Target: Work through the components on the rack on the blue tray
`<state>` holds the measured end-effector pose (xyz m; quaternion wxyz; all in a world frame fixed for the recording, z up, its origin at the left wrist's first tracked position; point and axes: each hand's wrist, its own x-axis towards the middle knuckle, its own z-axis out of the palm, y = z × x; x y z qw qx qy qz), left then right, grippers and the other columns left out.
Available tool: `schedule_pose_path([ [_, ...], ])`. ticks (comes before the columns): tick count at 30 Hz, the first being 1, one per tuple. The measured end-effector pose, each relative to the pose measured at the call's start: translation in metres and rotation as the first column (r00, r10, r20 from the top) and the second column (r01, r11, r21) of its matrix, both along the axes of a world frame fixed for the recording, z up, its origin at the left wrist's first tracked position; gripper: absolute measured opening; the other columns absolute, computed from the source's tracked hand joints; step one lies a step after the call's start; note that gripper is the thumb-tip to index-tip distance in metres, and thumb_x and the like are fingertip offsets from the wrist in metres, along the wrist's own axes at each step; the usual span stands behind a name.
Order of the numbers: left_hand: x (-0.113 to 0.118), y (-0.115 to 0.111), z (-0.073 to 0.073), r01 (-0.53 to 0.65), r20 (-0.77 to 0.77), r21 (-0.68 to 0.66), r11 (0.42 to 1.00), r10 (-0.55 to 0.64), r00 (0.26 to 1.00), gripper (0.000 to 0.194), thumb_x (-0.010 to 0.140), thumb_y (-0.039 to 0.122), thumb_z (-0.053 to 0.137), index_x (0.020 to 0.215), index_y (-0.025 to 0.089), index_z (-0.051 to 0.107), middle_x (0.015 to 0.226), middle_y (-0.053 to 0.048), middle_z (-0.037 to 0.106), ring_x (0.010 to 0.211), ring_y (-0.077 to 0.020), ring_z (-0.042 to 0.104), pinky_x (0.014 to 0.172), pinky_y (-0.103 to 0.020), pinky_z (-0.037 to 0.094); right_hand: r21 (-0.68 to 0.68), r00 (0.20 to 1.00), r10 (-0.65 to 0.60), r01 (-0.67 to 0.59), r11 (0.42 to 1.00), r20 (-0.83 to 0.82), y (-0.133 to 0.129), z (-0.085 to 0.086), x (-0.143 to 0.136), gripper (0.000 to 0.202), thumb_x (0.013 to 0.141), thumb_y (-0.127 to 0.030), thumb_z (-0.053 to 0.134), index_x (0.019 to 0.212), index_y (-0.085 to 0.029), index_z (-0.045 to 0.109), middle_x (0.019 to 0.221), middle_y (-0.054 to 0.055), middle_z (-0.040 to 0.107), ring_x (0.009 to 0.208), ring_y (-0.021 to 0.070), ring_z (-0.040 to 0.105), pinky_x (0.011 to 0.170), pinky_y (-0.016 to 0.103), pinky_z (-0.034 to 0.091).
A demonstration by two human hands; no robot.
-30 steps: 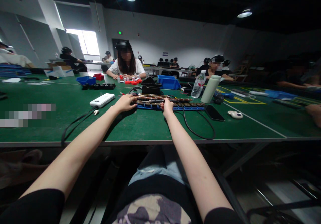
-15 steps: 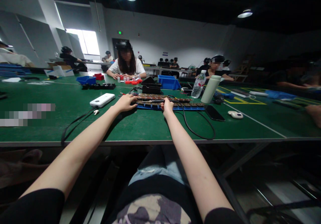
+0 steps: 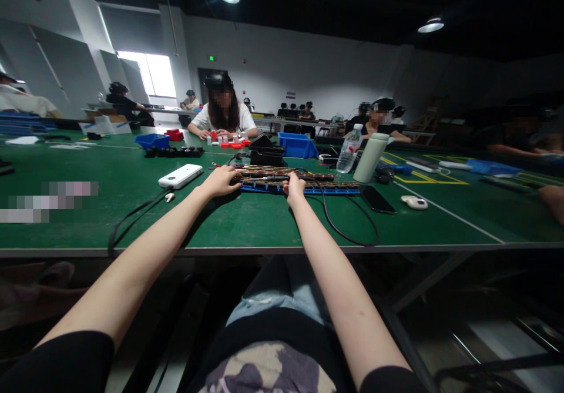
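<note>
A long blue rack (image 3: 312, 191) with rows of thin copper-coloured parts lies across the green table. My left hand (image 3: 224, 181) rests at its left end, fingers bent over the edge; whatever lies under the fingertips is too small to make out. My right hand (image 3: 294, 188) is closed around a dark pen-like tool (image 3: 276, 177), whose thin metal tip points left over the rack. From the tool a black cable (image 3: 326, 214) loops down to the right over the table.
A white power bank (image 3: 180, 176) lies to the left. On the right are a phone (image 3: 378, 199), a green flask (image 3: 371, 158), a water bottle (image 3: 349, 149) and a white earphone case (image 3: 414, 202). Behind the rack stand a black box (image 3: 267, 153) and a blue bin (image 3: 296, 145). A person sits opposite.
</note>
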<state>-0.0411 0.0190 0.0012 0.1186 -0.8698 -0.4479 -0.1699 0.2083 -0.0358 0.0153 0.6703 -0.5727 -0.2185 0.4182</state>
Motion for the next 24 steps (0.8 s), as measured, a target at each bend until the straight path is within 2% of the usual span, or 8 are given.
schedule_pose_path([
  [24,-0.0004,0.0003,0.0001,-0.001,-0.014,0.0,1.0,0.001,1.0,0.043,0.094,0.042,0.06,0.127,0.021,0.077,0.125,-0.014,0.076,0.116,-0.0325,0.071,0.1,-0.04,0.055,-0.02,1.0,-0.006,0.006,1.0,-0.014,0.0001,0.001,-0.0007,0.023,0.101,-0.017,0.062,0.08,-0.021,0.053,0.052,-0.007,0.055,0.041,0.0063,0.046,0.042,0.013,0.041],
])
